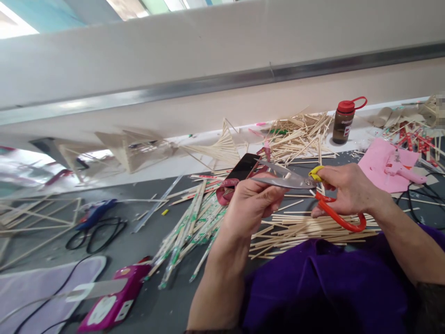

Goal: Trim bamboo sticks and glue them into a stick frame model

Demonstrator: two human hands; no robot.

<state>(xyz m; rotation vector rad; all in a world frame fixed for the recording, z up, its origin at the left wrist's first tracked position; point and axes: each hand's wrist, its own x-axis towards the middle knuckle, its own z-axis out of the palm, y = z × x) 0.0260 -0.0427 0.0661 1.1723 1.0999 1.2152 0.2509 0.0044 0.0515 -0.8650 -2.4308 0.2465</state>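
Note:
My right hand (342,188) grips scissors (294,181) by their red and yellow handles, with the blades apart and pointing left. Between the blades, the pale end of a wooden stick (288,176) shows just above my left hand (259,197). That hand is closed in a pinch around the stick, and most of the stick is hidden. Below both hands lies a spread of loose wooden sticks (299,227). Left of my left wrist are paper-wrapped chopsticks (189,222) with green print. A dark phone (244,166) and a dark pink ribbon (224,192) lie just behind my left hand.
A heap of sticks (299,134) and a red-capped bottle (342,123) stand along the wall. At right, a pink glue gun (403,171) rests on pink paper. Leftward are a blue glue gun (95,213), stick frames (41,213) and a magenta power strip (113,297) with cables.

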